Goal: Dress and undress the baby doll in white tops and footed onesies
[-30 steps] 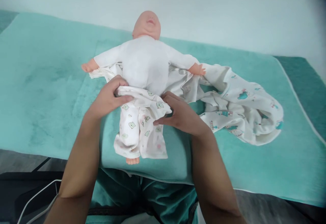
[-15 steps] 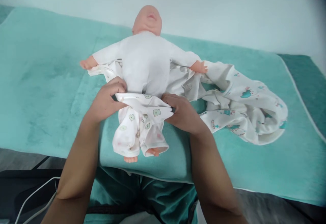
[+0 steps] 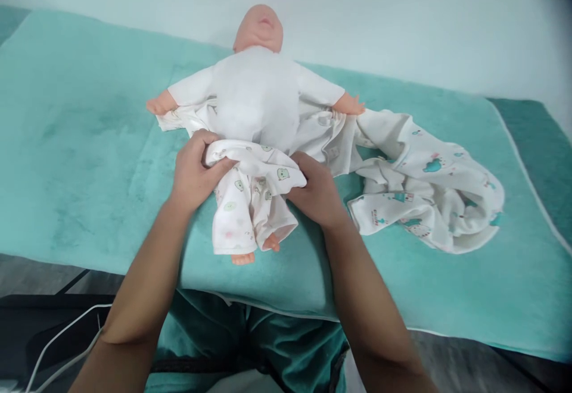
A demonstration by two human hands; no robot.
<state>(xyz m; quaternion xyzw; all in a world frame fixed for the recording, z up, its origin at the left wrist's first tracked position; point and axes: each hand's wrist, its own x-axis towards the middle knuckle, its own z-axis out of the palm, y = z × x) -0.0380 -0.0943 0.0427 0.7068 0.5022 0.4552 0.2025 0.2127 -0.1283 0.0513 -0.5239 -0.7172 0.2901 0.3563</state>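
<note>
A baby doll [image 3: 257, 98] with a white cloth body lies on its back, head away from me and arms spread. White baby pants [image 3: 236, 202] with green animal prints cover its legs, and the feet poke out of the cuffs. At the left side of the waistband, my left hand [image 3: 194, 170] is closed on the pants, thumb on top. My right hand [image 3: 317, 190] grips the opposite side of the waistband, its fingertips partly hidden by cloth. The waistband sits across the doll's lower belly.
A printed white baby garment [image 3: 429, 184] lies crumpled to the right. More white clothing [image 3: 330, 140] is spread under the doll. All rest on a teal padded mat [image 3: 89, 143] against a white wall. White cables [image 3: 67, 333] hang at lower left.
Both hands have pulled the waistband a little higher up the doll's belly. The doll's legs and feet have shifted away from me and slightly right.
</note>
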